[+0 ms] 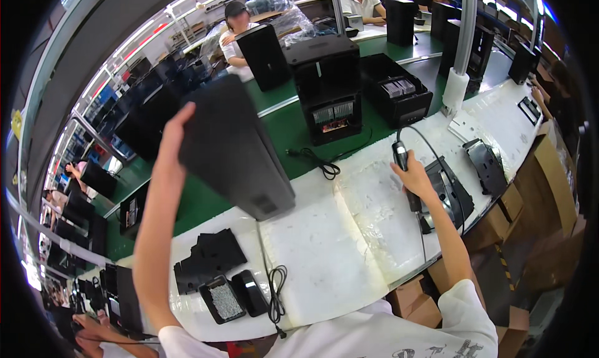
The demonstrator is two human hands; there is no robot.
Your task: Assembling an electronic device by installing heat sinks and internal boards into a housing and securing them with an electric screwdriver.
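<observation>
left hand (pixel 176 133) on casing (pixel 228 146), right hand (pixel 416 176) around screwdriver (pixel 413 201)

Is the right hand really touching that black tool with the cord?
Touching. The head view shows the right hand wrapped around the black corded tool, near its middle.

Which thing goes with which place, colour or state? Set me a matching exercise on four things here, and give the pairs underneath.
Column one
1. Left hand
2. Right hand
3. Open black container
4. Long surface beyond the white worktop

Column two
A. Green
B. Wrapped around a black corded tool
C. Against the side of a tall dark casing
D. Filled with small silvery pieces

Right pairs
1-C, 2-B, 3-D, 4-A
</observation>
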